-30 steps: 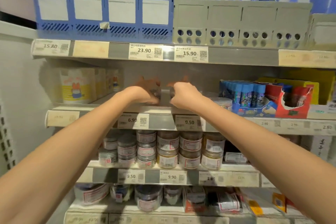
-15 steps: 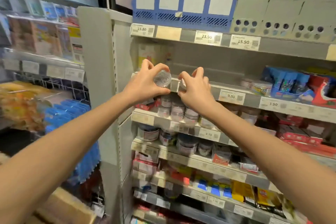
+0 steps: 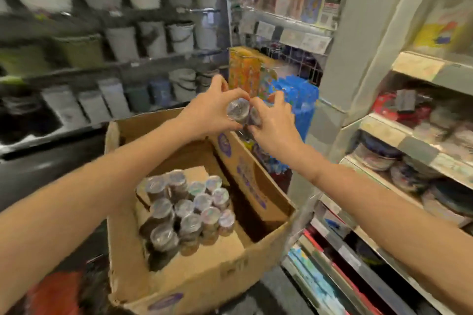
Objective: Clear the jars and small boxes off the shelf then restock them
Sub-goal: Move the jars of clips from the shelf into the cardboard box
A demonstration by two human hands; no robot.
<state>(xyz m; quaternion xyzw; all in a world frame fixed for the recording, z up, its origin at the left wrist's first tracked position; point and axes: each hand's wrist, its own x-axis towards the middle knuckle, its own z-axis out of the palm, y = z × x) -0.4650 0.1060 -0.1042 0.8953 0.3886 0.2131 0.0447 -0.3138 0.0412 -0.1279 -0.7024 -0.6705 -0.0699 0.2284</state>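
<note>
My left hand (image 3: pixel 210 112) grips a small clear jar (image 3: pixel 237 109) with a shiny lid. Right beside it, my right hand (image 3: pixel 275 125) grips a second small jar (image 3: pixel 254 116), mostly hidden by the fingers. Both hands hover together above the far edge of an open cardboard box (image 3: pixel 194 273). In the box stand several small jars with shiny lids (image 3: pixel 189 210), packed close on its left side. The shelf (image 3: pixel 414 144) the jars came from is at the right, blurred.
Shelving at the right carries more jars and packets (image 3: pixel 378 158). A blue pack (image 3: pixel 297 100) and an orange box (image 3: pixel 243 69) hang on a wire rack behind my hands. Across the aisle are shelves of white buckets (image 3: pixel 179 36). Something red (image 3: pixel 56 291) lies at bottom left.
My view has swung left and down, away from the shelf. Both hands carried their jars off the shelf and now hold them over the cardboard box.
</note>
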